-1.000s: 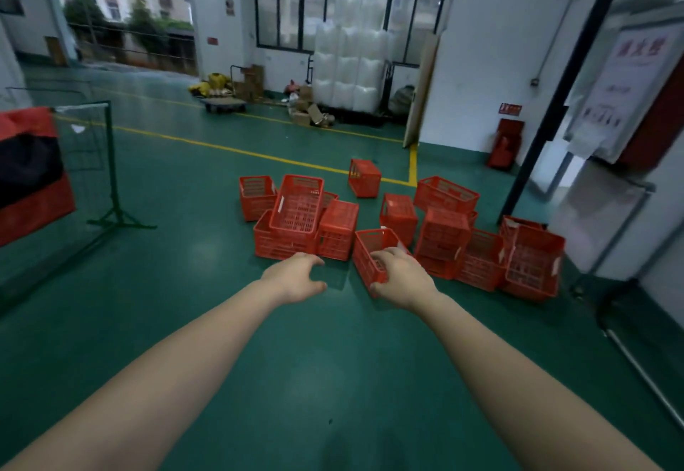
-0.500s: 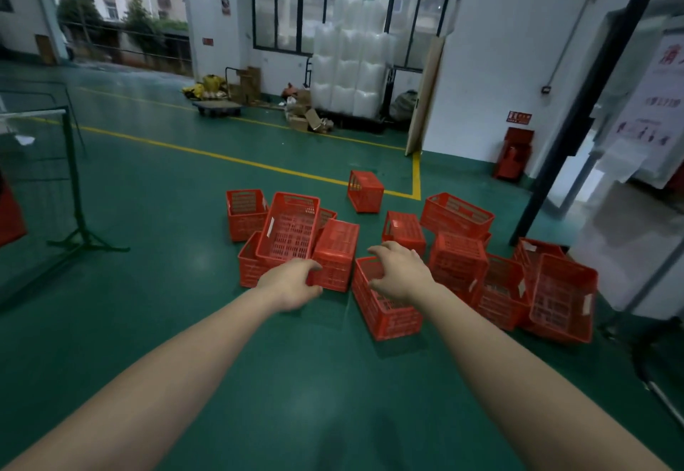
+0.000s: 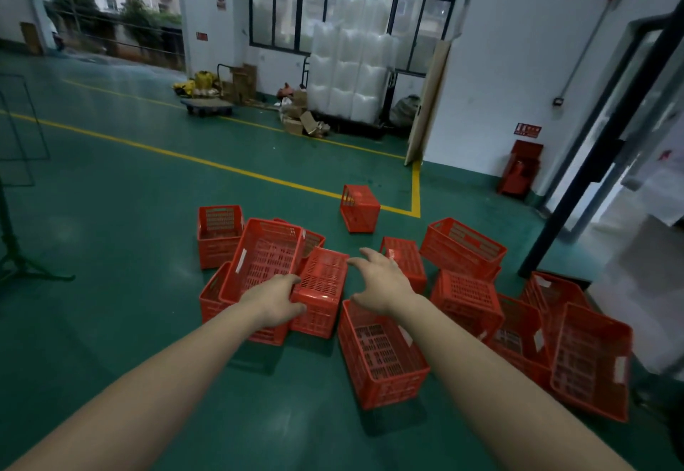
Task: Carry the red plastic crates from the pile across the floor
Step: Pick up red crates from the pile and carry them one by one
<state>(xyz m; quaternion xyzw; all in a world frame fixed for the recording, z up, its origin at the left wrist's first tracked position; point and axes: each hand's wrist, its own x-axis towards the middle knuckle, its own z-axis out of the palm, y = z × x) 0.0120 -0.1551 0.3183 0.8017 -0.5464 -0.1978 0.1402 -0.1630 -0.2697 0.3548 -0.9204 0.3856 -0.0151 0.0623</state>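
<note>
Reaching out with both arms, I had my left hand (image 3: 275, 300) and right hand (image 3: 381, 281) either side of an upturned red crate (image 3: 322, 285), the left at its 8 o'clock, the right at its 3 o'clock. I judge that was so I could take it by two opposite edges. Neither hand gripped anything: the left's fingers were loosely curled against the crate's near corner, though I cannot tell if they touched it, and the right's were spread wide in the air. The crate lay bottom-up, leaning on a tilted open crate (image 3: 266, 259) at its 9 o'clock, so its rim was underneath. The rest of the pile sprawled over the green floor (image 3: 111, 211) from 9 round to 4 o'clock, with an upright crate (image 3: 381, 356) below my right wrist and a lone crate (image 3: 359, 207) apart at 12 o'clock.
</note>
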